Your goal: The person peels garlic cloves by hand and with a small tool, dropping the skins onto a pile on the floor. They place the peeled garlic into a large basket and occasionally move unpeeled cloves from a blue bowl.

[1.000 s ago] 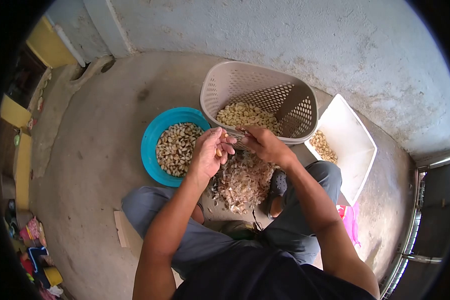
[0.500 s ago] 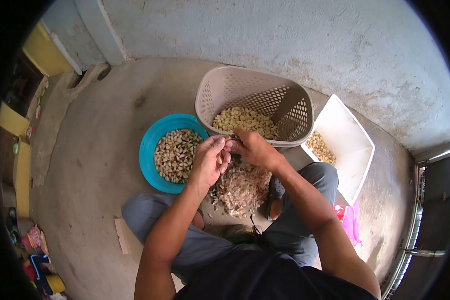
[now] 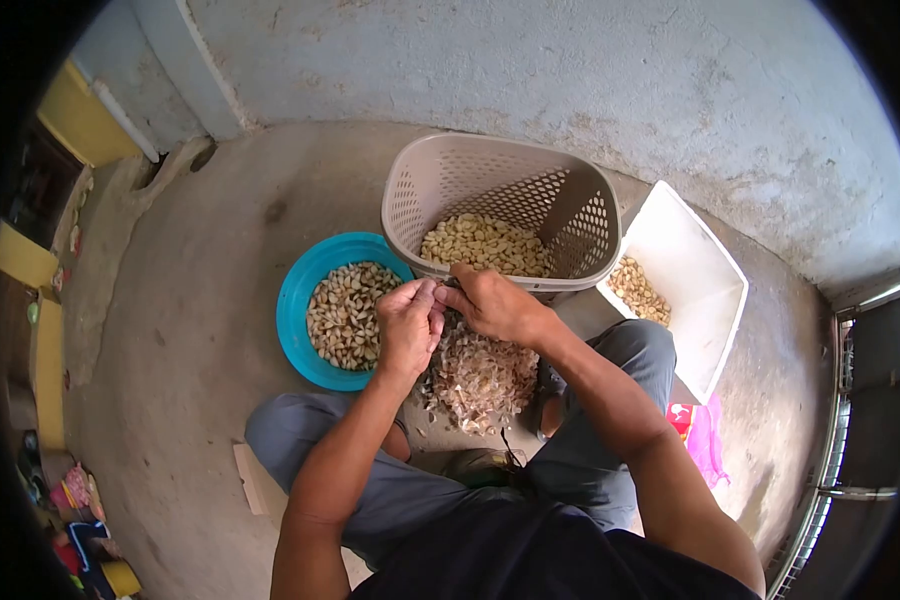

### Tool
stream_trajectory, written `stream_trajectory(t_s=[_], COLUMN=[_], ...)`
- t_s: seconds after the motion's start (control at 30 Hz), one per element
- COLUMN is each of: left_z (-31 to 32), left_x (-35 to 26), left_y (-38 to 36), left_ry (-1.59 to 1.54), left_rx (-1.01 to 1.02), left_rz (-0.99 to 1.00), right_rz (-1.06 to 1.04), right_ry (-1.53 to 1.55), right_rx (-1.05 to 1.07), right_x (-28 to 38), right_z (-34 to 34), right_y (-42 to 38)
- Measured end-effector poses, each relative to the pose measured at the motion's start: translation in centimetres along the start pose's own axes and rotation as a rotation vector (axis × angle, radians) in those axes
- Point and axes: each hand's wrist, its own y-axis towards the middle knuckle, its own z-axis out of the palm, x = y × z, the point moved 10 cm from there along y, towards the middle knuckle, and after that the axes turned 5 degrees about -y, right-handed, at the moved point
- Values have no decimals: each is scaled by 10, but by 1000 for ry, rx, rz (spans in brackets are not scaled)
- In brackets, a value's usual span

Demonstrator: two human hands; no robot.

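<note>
My left hand [image 3: 406,325] is closed, its thumb and forefinger pinching a garlic clove that is mostly hidden. My right hand [image 3: 502,305] meets it fingertip to fingertip, also closed; whatever it grips is too small and covered to name. Both are in front of the taupe basket [image 3: 580,285], where peeled garlic cloves [image 3: 485,245] lie. Left of them, a turquoise basin [image 3: 292,335] contains unpeeled garlic cloves [image 3: 348,315]. Below the hands, a heap of papery garlic skins [image 3: 482,380] lies on the floor between my feet.
A white box [image 3: 695,270] leans at the right with more cloves [image 3: 638,292] in its corner. Pink cloth [image 3: 708,440] lies beside my right knee. Behind the basket rises a pale wall [image 3: 530,70]. Clutter [image 3: 80,520] sits at the lower left on the concrete floor.
My left fingers have curled further in, covering the clove that showed in the palm. Both hands stay together at nearly the same spot. The view has shifted slightly.
</note>
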Motion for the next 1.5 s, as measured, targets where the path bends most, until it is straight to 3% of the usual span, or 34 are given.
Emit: stream_trajectory(t_s=[0.2,0.5,0.8,1.1,1.2,1.37,1.5], left_z=[0,-4,-17,-10,2,8,10], left_x=[-9,8,31,25,25,24,8], left_y=[-2,-1,-6,4,2,2,-4], left_ry=[75,-68,-211,-317,-316,-211,-99], left_rx=[-13,-61,-170,17,92,130,10], left_rz=[49,-68,-247,-309,-319,-241,-137], right_rz=[-20,-146,-242,-13,-144,-21,-45], right_ry=[134,-415,-558,244,433,415,291], right_rx=[9,-62,-10,-102,-189,-114,-177], right_x=[0,19,21,-10,-8,-23,-18], right_z=[9,8,29,-15,-14,-3,-13], right_y=[4,-9,-15,-15,-10,-7,-9])
